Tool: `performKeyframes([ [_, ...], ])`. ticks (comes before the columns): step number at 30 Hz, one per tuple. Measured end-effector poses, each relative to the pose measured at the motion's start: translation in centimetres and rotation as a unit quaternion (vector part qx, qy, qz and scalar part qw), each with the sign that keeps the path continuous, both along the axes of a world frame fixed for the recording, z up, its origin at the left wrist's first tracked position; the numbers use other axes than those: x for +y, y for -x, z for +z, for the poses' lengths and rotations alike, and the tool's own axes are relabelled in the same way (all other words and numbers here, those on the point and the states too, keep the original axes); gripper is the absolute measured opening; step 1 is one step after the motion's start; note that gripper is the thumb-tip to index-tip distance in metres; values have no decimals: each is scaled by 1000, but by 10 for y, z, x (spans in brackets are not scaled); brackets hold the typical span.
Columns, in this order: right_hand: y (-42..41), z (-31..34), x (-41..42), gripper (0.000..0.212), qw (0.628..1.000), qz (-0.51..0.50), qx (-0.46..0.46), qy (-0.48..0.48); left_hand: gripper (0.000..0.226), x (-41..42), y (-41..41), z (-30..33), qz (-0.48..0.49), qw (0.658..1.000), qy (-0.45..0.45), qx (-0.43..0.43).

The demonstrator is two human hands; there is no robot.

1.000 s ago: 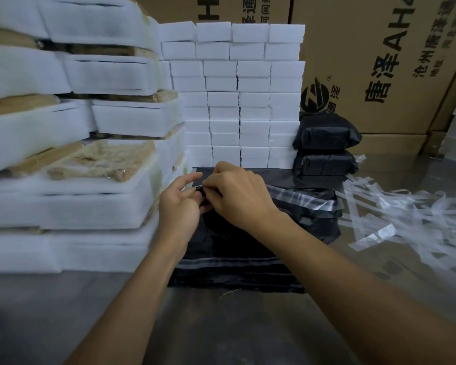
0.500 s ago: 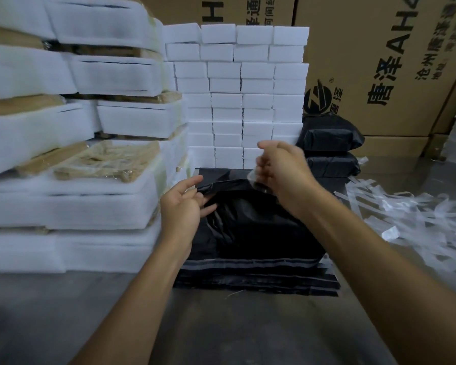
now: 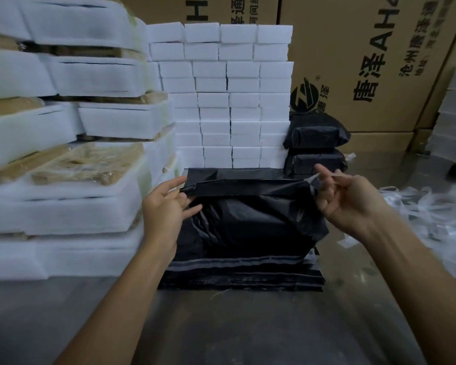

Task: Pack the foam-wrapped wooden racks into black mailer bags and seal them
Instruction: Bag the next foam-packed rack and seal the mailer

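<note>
Packing warehouse: stacked cartons [image 3: 366, 61], foam [image 3: 229, 101].

Two bare forearms, no sleeves, nothing worn on either wrist

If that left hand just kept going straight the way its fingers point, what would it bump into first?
The left hand already pinches the flap end of the black mailer bag, fingers pointing up and right. Carried on, it would probably slide over the flap and meet the wall of white foam blocks behind, though depth is hard to judge.

Tall brown cardboard cartons [image 3: 366, 61] printed with black Chinese characters wall off the twelve-to-two o'clock side. Below lies a grey, faintly glossy surface [image 3: 221, 333], possibly a floor. Lighting is dim.
</note>
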State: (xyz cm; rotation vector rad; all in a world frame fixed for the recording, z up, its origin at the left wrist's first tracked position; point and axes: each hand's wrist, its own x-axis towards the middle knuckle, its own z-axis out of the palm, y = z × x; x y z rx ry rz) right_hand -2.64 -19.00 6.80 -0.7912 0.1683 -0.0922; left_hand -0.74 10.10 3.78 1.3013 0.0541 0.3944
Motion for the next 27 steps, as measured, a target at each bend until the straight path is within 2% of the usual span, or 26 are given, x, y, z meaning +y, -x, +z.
performKeyframes([
  [2, 6, -12, -6, 33, 996, -5, -39, -85, 44, 1, 0, 0, 0, 1000, -3, -3],
  [4, 5, -25, -14, 32, 996, -51, -44, -60, 43, 1, 0, 0, 4, 1000, -9, -6],
  [7, 0, -44, -25, 42, 979, -157, 4, 130, 42, 0, 0, 0, 9, 1000, -8, -3],
  [9, 3, -53, -26, 58, 923, -187, 50, 332, 43, -1, 0, 0, 11, 1000, -5, -6],
  [11, 4, -60, -24, 72, 858, -148, 70, 487, 42, -2, 1, 0, 10, 1000, -8, -9],
  [13, 2, -67, -21, 77, 835, -107, 83, 533, 41, -2, 1, 0, 5, 1000, -9, -14],
  [15, -1, -72, -21, 67, 817, -135, 73, 555, 42, -1, 1, 0, -1, 1000, -6, -19],
  [16, -2, -72, -22, 58, 815, -168, 53, 552, 42, 0, 0, -1, -2, 1000, -1, -21],
  [18, -1, -68, -25, 40, 863, -173, -21, 475, 42, 2, -2, -3, 5, 1000, 5, -25],
  [20, 3, -64, -23, 38, 908, -61, -88, 406, 43, 4, -4, -5, 25, 999, 4, -36],
  [22, 6, -63, -16, 47, 919, 36, -103, 380, 47, 4, -4, -11, 23, 999, 8, -32],
  [24, 4, -69, -10, 58, 928, 75, -105, 351, 54, 2, -4, -19, -62, 998, 21, -6],
  [27, 1, -76, -4, 54, 936, 78, -114, 324, 57, -1, -3, -31, -224, 974, 31, 15],
])
